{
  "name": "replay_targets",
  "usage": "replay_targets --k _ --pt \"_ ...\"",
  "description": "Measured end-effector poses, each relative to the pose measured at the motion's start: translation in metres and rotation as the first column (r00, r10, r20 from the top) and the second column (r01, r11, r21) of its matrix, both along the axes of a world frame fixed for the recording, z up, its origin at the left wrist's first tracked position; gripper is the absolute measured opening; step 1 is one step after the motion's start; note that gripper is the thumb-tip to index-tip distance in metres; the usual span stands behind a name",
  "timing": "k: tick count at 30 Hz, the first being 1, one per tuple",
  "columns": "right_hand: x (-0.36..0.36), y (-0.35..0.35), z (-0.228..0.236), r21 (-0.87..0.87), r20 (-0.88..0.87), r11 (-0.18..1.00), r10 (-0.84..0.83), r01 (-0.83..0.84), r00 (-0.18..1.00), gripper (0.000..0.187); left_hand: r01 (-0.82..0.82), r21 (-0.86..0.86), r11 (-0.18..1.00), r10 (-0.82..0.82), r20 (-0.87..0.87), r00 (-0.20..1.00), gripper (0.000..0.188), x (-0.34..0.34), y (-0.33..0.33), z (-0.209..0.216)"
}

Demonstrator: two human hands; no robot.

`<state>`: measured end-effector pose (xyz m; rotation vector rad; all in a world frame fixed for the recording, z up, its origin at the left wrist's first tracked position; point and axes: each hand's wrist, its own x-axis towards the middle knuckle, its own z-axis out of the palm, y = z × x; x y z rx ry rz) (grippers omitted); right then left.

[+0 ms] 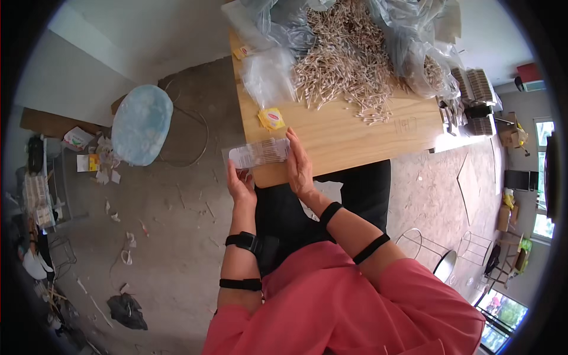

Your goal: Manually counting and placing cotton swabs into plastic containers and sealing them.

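A clear packet of cotton swabs (pixel 269 152) lies level between my hands, just over the near left corner of the wooden table. White card shows at its left end, and the swabs lie side by side in the rest. My left hand (pixel 240 184) grips the packet's left end from below. At the other end my right hand (pixel 300 170) holds on, its fingers straight and close together along the edge. A yellow card label (pixel 271 119) lies just beyond the packet. Behind that is a stack of clear plastic bags (pixel 267 76).
Loose cotton swabs (pixel 343 71) are heaped on the far part of the wooden table (pixel 355 142), beside large plastic bags (pixel 414 53). A blue-topped stool (pixel 142 125) stands to the left. Bundled packs (pixel 480 86) sit at the right. Scraps and a black bag (pixel 127 310) litter the floor.
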<state>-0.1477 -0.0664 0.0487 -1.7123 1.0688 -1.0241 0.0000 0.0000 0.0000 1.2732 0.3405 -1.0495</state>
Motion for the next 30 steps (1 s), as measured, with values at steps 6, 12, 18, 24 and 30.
replay_targets --k 6,12,18,24,30 --pt "0.033 -0.011 -0.008 0.075 0.190 0.994 -0.092 0.079 0.978 0.037 0.033 -0.248 0.968 -0.040 -0.026 0.999 0.052 -0.003 -0.024 0.005" --pt "0.049 -0.011 -0.008 0.133 0.245 0.989 -0.092 0.060 0.965 0.034 0.105 -0.174 0.979 -0.088 0.101 0.991 0.050 -0.006 -0.030 0.013" --pt "0.047 -0.017 -0.005 0.191 0.264 0.981 -0.038 -0.014 0.964 0.033 0.109 -0.145 0.983 -0.093 0.116 0.989 0.049 -0.007 -0.033 0.020" --pt "0.050 -0.017 -0.002 0.148 0.176 0.987 0.031 -0.058 0.984 0.033 0.046 -0.280 0.959 -0.043 0.018 0.999 0.045 -0.008 -0.027 0.014" --pt "0.050 -0.016 -0.002 0.088 0.109 0.991 0.089 -0.099 0.990 0.032 0.143 -0.160 0.977 -0.100 0.246 0.964 0.043 -0.014 -0.026 0.021"
